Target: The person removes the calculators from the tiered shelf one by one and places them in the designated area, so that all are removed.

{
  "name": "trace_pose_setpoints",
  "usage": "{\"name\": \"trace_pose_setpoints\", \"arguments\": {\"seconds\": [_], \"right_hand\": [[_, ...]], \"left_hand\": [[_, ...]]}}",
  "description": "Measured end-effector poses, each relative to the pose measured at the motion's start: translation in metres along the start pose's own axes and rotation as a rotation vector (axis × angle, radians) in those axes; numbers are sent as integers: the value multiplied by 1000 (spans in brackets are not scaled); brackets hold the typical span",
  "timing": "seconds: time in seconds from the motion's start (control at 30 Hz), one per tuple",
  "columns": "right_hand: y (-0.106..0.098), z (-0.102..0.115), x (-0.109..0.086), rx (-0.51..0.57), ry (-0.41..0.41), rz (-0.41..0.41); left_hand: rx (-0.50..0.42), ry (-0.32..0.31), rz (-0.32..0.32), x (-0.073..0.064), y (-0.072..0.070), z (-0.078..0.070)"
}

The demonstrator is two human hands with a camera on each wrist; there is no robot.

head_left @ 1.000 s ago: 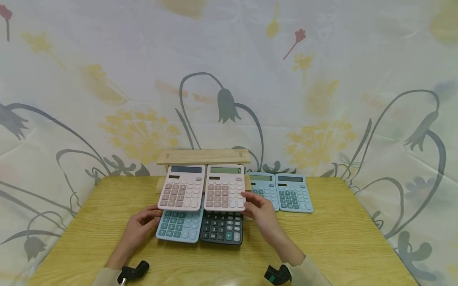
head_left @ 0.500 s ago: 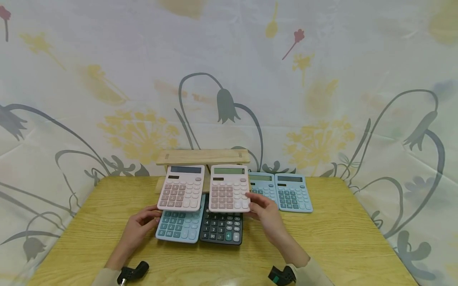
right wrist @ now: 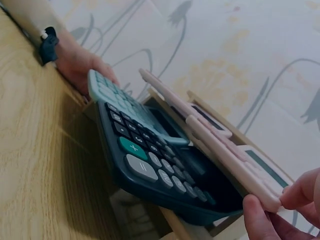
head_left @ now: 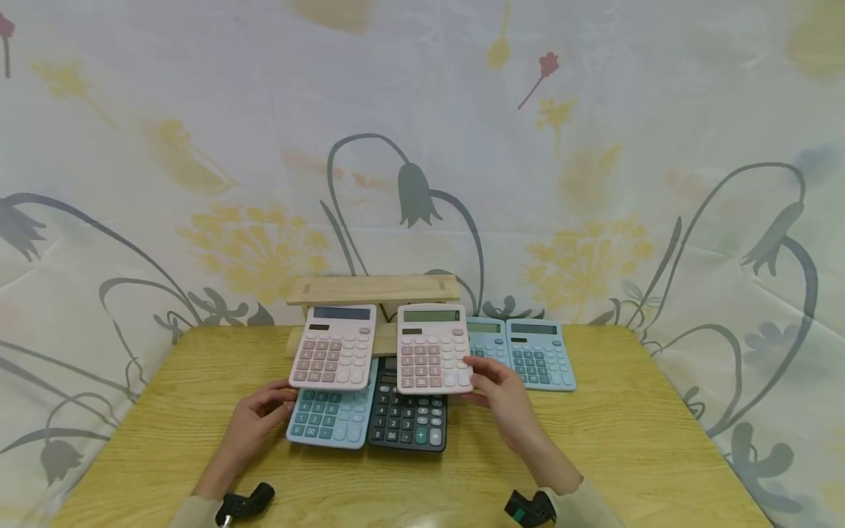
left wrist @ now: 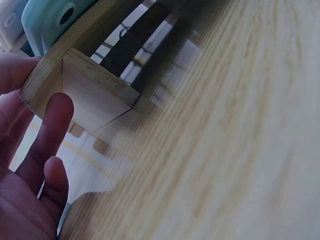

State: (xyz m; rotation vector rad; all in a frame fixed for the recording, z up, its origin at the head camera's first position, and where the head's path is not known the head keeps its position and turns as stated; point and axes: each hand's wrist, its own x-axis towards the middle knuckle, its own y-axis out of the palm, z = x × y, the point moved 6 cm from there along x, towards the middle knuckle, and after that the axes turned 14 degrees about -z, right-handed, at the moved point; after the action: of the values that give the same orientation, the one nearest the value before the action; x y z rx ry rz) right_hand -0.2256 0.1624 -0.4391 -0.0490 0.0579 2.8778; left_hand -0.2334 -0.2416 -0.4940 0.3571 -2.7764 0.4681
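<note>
My right hand point(head_left: 508, 400) pinches the lower right edge of a pink calculator point(head_left: 436, 350) between thumb and fingers. This calculator stands apart from a second pink calculator point(head_left: 333, 348) on the upper tier of a wooden stand point(head_left: 372, 290). Below them, a blue calculator point(head_left: 330, 422) and a black calculator point(head_left: 408, 425) lean side by side on the lower tier, their tops partly covered. My left hand point(head_left: 260, 418) is at the stand's left side. In the left wrist view, its fingers grip the end of the wooden rail point(left wrist: 95, 37).
Two more blue calculators, a nearer one point(head_left: 541, 359) and one partly hidden point(head_left: 488, 337), stand right of the stand. Everything is on a yellow wood-grain table point(head_left: 634, 440), with a flower-patterned cloth point(head_left: 594, 147) behind it.
My right hand has slid the right-hand pink calculator to the right, opening a gap from the left-hand one and showing more of the black calculator. My left hand has stayed in place.
</note>
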Motion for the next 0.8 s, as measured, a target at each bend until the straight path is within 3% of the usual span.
{"name": "trace_pose_setpoints", "arguments": {"seconds": [0.8], "right_hand": [[-30, 2, 7, -33, 12, -64]], "left_hand": [[19, 8, 11, 0, 0, -1]]}}
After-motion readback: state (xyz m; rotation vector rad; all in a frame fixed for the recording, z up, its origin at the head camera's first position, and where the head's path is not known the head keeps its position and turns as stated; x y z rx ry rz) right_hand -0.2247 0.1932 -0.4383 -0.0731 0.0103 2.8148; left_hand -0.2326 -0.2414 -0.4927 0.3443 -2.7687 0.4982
